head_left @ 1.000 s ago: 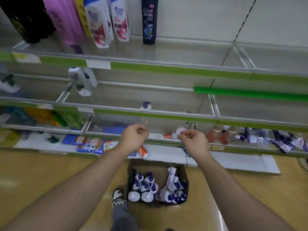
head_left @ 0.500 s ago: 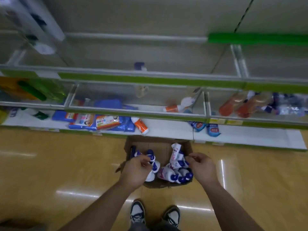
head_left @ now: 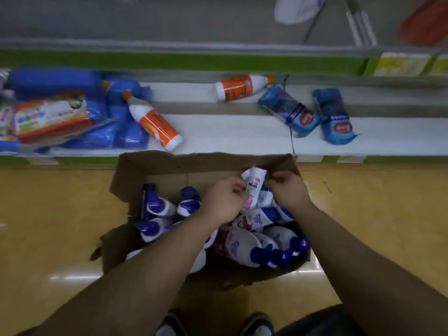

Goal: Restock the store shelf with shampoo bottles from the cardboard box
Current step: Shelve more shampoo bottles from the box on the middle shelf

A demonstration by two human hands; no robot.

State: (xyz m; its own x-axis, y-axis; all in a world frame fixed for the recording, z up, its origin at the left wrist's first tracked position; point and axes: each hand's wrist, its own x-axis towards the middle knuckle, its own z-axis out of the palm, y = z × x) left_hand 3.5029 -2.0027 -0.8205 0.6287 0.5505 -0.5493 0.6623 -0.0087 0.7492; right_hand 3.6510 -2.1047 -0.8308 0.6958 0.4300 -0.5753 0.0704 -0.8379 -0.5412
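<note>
Yellow floor (head_left: 60, 214) carries the cardboard box (head_left: 169, 163), many shampoo bottles (head_left: 242, 246) left inside; left hand (head_left: 224, 202) and right hand (head_left: 289, 194) both grip one white bottle (head_left: 254, 185).

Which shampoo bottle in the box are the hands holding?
The white bottle with the pink label, sticking up at the far right of the cardboard box between the left hand and right hand; the rest lie lower.

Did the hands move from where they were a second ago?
Yes. The left hand and right hand went down from the green shelf rail into the cardboard box, where they now pinch a white shampoo bottle.
</note>
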